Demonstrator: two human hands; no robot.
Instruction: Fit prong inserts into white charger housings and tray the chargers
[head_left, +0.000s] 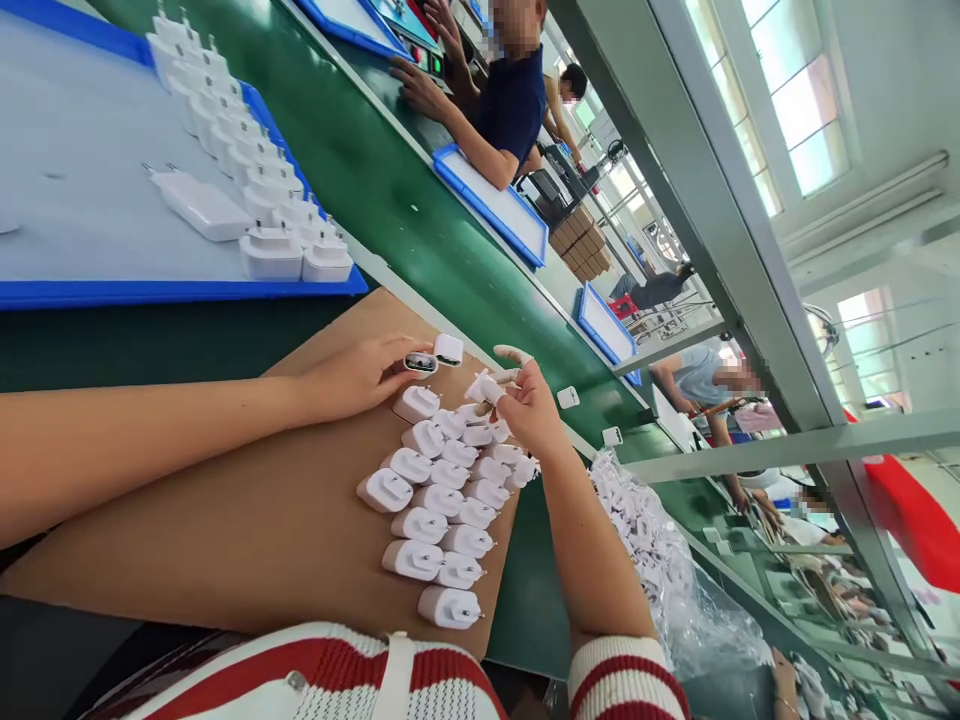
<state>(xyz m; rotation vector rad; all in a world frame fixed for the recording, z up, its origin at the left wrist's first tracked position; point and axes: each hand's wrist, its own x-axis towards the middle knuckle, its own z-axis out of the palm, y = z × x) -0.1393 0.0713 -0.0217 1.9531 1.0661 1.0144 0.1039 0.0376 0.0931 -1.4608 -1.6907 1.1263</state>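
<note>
My left hand (349,372) is closed on a white charger housing (420,363), whose open end shows dark and metallic parts inside. Just past its fingertips is a second white housing (448,349), open end toward me. Pale covers sit on some fingers of my right hand (531,405), which pinches a small white plug piece (487,389). Below both hands, several white plug chargers (442,472) stand in slanting rows on a brown cardboard sheet (300,510), pins pointing right. Part of the nearest row is hidden by my right hand.
A blue-rimmed tray (180,292) at upper left holds rows of chargers and one lying flat. Beyond runs a green conveyor belt (420,215) with loose housings (568,397). A clear bag of small white parts (649,540) lies right. Co-workers (514,105) sit across; a metal frame (697,170) slants overhead.
</note>
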